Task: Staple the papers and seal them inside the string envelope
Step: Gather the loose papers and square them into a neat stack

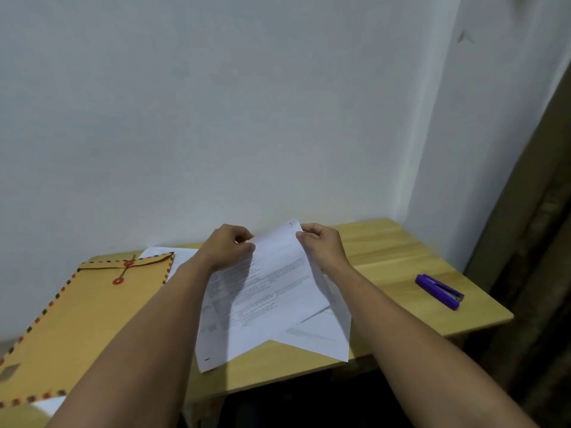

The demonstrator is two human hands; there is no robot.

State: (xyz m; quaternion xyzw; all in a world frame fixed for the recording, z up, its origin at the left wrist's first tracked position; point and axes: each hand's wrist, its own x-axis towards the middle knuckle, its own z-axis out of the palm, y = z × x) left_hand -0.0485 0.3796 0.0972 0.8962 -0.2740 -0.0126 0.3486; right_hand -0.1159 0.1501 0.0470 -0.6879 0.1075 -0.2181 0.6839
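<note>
Two hands hold papers.

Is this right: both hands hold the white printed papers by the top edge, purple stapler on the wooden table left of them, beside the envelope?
One error: the purple stapler lies on the light wooden table right of the white printed papers, away from the tan string envelope. Left hand and right hand do hold the top edge. Head view.

The brown paper string envelope lies at the wooden table's left edge, the purple stapler near its right edge, the white printed papers between them.
</note>
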